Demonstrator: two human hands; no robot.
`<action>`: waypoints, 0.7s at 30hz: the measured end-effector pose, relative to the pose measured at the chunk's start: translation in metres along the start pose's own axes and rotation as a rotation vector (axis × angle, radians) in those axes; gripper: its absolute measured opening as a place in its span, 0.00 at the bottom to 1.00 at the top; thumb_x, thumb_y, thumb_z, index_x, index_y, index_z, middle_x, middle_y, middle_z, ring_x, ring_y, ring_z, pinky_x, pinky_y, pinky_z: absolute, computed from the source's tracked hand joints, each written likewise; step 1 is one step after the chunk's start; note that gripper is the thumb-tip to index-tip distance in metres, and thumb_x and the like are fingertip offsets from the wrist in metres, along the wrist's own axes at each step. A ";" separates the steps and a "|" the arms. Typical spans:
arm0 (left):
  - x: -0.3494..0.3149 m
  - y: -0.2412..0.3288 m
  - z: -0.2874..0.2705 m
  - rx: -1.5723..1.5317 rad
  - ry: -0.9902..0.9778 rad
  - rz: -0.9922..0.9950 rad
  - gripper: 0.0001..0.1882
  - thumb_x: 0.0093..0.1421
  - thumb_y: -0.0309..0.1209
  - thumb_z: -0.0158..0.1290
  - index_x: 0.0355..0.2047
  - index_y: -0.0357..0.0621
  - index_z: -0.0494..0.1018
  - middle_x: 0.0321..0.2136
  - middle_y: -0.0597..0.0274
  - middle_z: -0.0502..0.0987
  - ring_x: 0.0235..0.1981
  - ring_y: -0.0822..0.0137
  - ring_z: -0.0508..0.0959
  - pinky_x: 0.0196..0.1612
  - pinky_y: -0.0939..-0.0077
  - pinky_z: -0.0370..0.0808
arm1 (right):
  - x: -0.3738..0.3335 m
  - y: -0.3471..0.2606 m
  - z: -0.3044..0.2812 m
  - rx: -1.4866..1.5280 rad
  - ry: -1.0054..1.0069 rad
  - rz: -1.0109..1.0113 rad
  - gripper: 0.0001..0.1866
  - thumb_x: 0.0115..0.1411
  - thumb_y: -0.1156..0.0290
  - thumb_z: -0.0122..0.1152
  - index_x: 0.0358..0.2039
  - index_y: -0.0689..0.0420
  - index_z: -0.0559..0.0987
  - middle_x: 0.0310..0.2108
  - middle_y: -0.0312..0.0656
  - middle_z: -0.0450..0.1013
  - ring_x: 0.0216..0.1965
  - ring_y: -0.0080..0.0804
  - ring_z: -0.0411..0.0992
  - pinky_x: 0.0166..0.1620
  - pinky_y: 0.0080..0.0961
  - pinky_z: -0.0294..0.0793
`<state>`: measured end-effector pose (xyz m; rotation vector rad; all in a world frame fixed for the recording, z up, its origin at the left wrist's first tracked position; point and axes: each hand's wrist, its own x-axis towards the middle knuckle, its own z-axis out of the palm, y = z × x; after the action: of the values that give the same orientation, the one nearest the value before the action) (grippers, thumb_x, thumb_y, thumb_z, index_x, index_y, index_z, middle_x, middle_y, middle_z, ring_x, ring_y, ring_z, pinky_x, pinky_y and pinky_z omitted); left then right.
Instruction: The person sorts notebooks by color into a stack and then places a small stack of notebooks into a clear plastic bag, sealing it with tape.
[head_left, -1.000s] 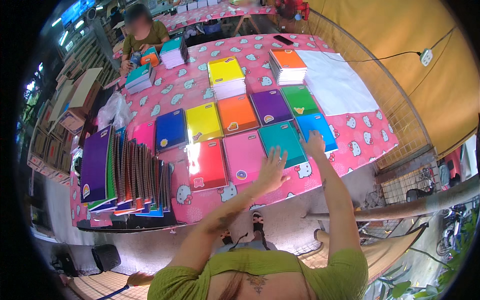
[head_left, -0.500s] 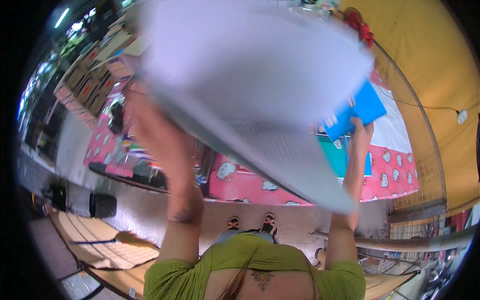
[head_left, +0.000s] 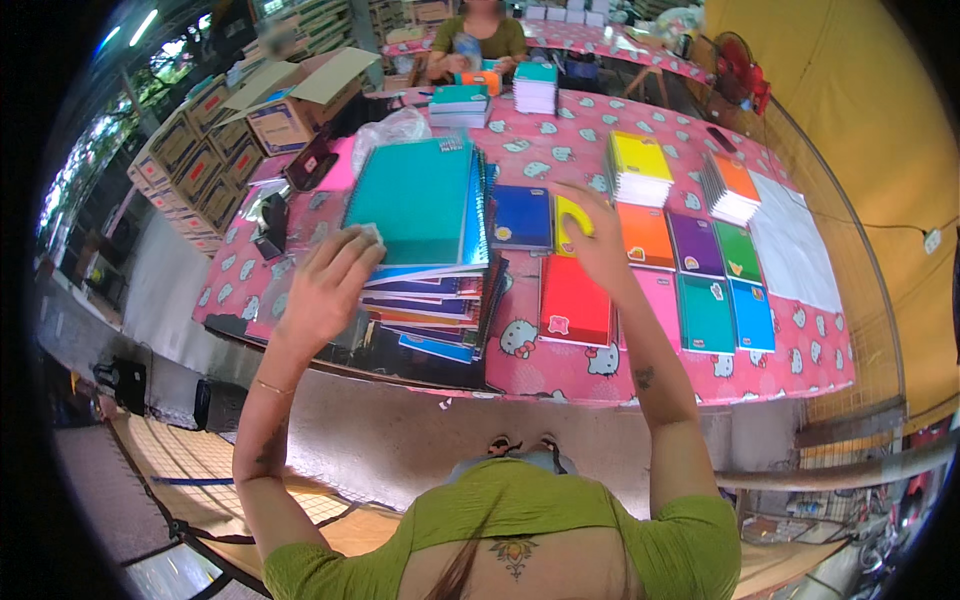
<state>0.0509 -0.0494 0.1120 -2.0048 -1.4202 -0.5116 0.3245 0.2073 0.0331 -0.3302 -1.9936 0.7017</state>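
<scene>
My left hand (head_left: 333, 283) is at the left edge of a large teal spiral notebook (head_left: 415, 200). Its fingers are curled around a small white crumpled cloth (head_left: 372, 238). The teal notebook tops a tall, uneven stack of notebooks (head_left: 425, 312). My right hand (head_left: 600, 245) hovers with fingers apart over a small yellow notebook (head_left: 564, 246), partly covering it. Around it lie a dark blue notebook (head_left: 522, 217), a red one (head_left: 577, 300), an orange one (head_left: 645, 237) and a pink one (head_left: 662, 300) partly behind my forearm.
Purple (head_left: 697, 245), green (head_left: 738, 252), teal (head_left: 706, 315) and blue (head_left: 752, 316) notebooks lie rightward. Yellow-topped (head_left: 640, 160) and orange-topped (head_left: 735, 178) stacks stand behind. Cartons (head_left: 190, 170) are at left. Across the pink-covered table, a person (head_left: 480, 45) handles something orange.
The large white-paged notebook blurring across the view is gone from my hands. My right hand has let go of a small blue notebook and moved left. My left hand has come down by the stack.
</scene>
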 end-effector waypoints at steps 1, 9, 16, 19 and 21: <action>0.003 0.003 -0.001 -0.042 -0.051 -0.029 0.16 0.59 0.26 0.48 0.47 0.35 0.70 0.43 0.46 0.75 0.47 0.45 0.75 0.54 0.52 0.69 | -0.023 0.025 -0.017 -0.051 0.011 0.116 0.20 0.54 0.79 0.54 0.48 0.57 0.77 0.52 0.51 0.71 0.55 0.48 0.69 0.57 0.36 0.67; 0.035 0.197 0.148 -0.740 0.062 -0.094 0.28 0.55 0.33 0.59 0.55 0.38 0.68 0.52 0.49 0.72 0.56 0.49 0.71 0.57 0.53 0.68 | -0.197 0.135 -0.046 -1.076 -0.261 0.845 0.34 0.54 0.52 0.61 0.57 0.58 0.68 0.54 0.58 0.67 0.54 0.51 0.69 0.54 0.49 0.69; -0.011 0.251 0.310 -0.442 -0.324 -0.123 0.21 0.59 0.31 0.54 0.51 0.39 0.66 0.40 0.48 0.75 0.43 0.50 0.76 0.43 0.60 0.74 | -0.131 0.094 -0.117 -0.658 0.140 0.745 0.17 0.53 0.69 0.56 0.42 0.64 0.77 0.33 0.55 0.75 0.37 0.48 0.75 0.42 0.37 0.73; 0.047 0.206 0.181 -0.666 -0.059 -0.468 0.11 0.62 0.27 0.49 0.44 0.38 0.69 0.35 0.47 0.74 0.35 0.53 0.77 0.35 0.60 0.74 | -0.066 0.038 -0.137 -0.458 0.508 0.243 0.15 0.53 0.76 0.56 0.43 0.65 0.75 0.32 0.46 0.75 0.33 0.35 0.74 0.39 0.32 0.72; 0.069 0.171 0.078 -0.658 0.178 -0.638 0.13 0.62 0.23 0.48 0.46 0.31 0.67 0.35 0.45 0.75 0.32 0.51 0.78 0.35 0.61 0.75 | -0.030 0.004 -0.139 -0.256 0.620 0.199 0.18 0.58 0.70 0.62 0.46 0.66 0.75 0.33 0.42 0.76 0.34 0.29 0.73 0.40 0.26 0.72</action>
<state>0.2319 0.0126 0.0533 -1.8405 -1.9370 -1.5619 0.4589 0.2432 0.0610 -0.8033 -1.4617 0.3933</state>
